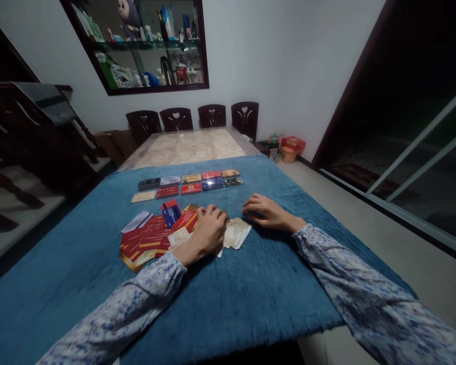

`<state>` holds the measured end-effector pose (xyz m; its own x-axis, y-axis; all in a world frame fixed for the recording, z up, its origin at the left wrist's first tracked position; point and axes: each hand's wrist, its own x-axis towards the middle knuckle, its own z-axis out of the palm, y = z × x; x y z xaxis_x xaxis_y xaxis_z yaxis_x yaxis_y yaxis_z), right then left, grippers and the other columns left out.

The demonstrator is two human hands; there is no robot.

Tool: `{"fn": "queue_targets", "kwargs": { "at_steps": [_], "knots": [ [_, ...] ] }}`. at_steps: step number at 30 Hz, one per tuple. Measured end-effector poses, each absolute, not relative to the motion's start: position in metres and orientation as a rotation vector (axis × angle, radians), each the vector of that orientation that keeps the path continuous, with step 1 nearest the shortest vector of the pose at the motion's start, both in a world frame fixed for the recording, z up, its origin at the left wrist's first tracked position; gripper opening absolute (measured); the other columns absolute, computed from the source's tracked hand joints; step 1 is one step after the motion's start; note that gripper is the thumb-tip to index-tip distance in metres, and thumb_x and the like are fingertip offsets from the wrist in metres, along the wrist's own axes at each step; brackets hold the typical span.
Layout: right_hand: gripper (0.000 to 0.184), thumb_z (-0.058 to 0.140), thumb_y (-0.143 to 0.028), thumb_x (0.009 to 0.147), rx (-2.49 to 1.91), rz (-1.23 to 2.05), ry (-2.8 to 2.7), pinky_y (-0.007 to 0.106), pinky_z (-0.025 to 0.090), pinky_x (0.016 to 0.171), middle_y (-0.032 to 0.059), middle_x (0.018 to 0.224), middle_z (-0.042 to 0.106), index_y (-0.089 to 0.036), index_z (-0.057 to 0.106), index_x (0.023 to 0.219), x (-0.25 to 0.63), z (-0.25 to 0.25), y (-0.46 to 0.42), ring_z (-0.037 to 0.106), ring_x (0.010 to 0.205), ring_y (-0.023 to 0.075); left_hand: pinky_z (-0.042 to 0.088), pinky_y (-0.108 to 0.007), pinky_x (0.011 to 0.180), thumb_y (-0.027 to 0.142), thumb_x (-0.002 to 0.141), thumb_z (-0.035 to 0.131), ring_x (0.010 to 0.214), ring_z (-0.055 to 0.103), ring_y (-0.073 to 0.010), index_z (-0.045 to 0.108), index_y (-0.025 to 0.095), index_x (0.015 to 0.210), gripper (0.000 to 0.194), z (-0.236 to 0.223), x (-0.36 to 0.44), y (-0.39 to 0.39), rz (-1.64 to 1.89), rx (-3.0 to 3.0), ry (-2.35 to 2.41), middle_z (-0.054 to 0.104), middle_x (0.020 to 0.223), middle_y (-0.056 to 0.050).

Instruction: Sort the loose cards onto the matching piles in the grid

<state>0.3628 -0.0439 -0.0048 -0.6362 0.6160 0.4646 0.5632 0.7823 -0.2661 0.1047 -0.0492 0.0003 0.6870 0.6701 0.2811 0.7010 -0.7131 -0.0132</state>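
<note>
A loose heap of cards point(152, 238), mostly red with some white and blue ones, lies on the blue cloth point(251, 294). My left hand point(207, 232) rests on the heap's right edge, fingers curled down onto the cards. My right hand point(264, 210) lies palm down on the cloth just right of a pale card point(236, 233), fingers bent and touching the cloth. Farther away, two neat rows of cards point(192, 183) are laid out side by side. Both sleeves are white with blue flecks.
Beyond the cloth the table point(190, 147) shows a bare marbled top, with several dark chairs point(213, 115) against the wall. A wall cabinet point(148, 45) holds bottles. Red and orange tubs point(291, 148) sit on the floor at right, beside a glass door.
</note>
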Motion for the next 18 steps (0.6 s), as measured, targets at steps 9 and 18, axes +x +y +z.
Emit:
{"fn": "queue_targets", "kwargs": {
  "at_steps": [9,18],
  "knots": [
    [0.024,0.061,-0.025,0.095,-0.794,0.234,-2.502,0.044,0.051,0.097,0.0122,0.116,0.072,-0.019,0.072,0.115,0.354,-0.004,-0.058,0.059,0.107,0.0245,0.037,-0.050,0.094,0.023,0.099,0.049,0.116,0.053,-0.0310,0.066,0.016,0.113,0.023,-0.004,0.102,-0.076,-0.404,-2.749,-1.006,0.069,0.114,-0.015],
    [0.036,0.067,-0.023,0.091,-0.823,0.278,-2.582,0.047,0.049,0.101,0.0100,0.133,0.070,-0.021,0.072,0.126,0.356,-0.002,-0.063,0.056,0.113,0.0265,0.037,-0.051,0.097,0.045,0.100,0.054,0.117,0.054,-0.0324,0.067,0.013,0.114,0.037,-0.008,0.104,-0.086,-0.432,-2.743,-0.911,0.068,0.119,-0.016]
  ]
}}
